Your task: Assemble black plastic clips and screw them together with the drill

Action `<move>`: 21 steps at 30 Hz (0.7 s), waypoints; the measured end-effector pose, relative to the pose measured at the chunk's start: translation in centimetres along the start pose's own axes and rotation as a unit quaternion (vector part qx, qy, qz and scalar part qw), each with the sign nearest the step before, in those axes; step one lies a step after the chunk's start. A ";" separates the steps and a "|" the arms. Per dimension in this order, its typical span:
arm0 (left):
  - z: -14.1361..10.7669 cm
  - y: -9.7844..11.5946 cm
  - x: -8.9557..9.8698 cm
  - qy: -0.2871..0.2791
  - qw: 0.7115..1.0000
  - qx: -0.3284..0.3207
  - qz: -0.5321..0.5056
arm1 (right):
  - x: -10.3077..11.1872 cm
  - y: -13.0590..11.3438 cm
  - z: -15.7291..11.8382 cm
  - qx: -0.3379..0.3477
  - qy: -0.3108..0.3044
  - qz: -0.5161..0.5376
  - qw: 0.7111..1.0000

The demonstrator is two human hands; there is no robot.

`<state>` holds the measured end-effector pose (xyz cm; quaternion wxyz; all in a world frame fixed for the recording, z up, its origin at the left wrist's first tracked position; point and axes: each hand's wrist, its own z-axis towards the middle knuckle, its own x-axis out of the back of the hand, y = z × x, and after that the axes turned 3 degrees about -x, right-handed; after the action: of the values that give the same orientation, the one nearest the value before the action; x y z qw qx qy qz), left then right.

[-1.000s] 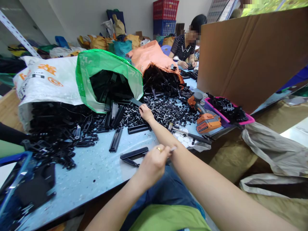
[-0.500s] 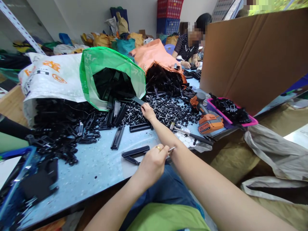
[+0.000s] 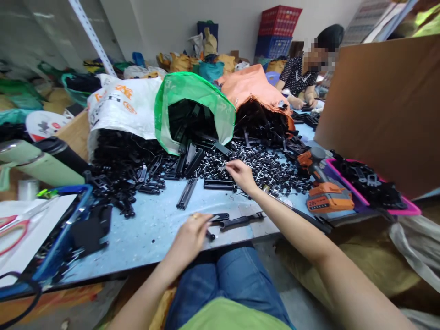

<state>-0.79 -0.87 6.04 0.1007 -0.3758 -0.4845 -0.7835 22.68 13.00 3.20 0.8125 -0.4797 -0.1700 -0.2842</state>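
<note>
My left hand [image 3: 190, 236] is closed above the table's front edge, with a slim metal pin [image 3: 215, 218] showing at its fingertips. Just beyond it lies a folded black plastic arm [image 3: 222, 216], partly covered by the hand. Beside that is a long black piece [image 3: 242, 222] with a forked end. My right hand [image 3: 241, 175] reaches to the left side of a heap of small screws and black caps [image 3: 264, 165]. Its thumb and forefinger are pinched together; what is between them is too small to make out. Flat black strips [image 3: 217, 184] lie close by.
Black parts spill from a green-rimmed white sack [image 3: 161, 110] and an orange sack [image 3: 254, 87]. An orange cordless drill [image 3: 326, 195] stands right, beside a pink-rimmed basket [image 3: 409, 211]. A blue tray [image 3: 84, 197] is left. A co-worker [image 3: 299, 78] sits behind a cardboard sheet [image 3: 378, 110].
My left hand has moved away from my right forearm, down to the left by the folded arm. My right hand has left a black strip and now pinches at the screws. The view has turned left.
</note>
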 end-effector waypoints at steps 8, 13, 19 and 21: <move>-1.3 -7.4 1.1 -0.020 0.976 0.081 0.202 | 2.9 -3.5 -9.9 -0.098 -0.236 0.016 0.967; 0.4 -5.5 1.9 -0.091 0.951 0.059 0.289 | 2.1 -4.4 -9.3 0.004 -0.233 -0.071 0.970; 0.6 -6.6 0.5 -0.058 0.955 0.027 0.289 | 1.8 -5.7 -9.2 0.107 -0.300 -0.148 0.936; -0.1 -7.6 -0.6 -0.003 0.961 0.012 0.275 | 1.4 -5.5 -9.5 0.103 -0.293 -0.167 0.936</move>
<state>-4.44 2.78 0.42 0.3150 -0.4960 -0.3719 -0.7187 20.42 2.19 3.14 0.7125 -0.4201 -0.5067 -0.2431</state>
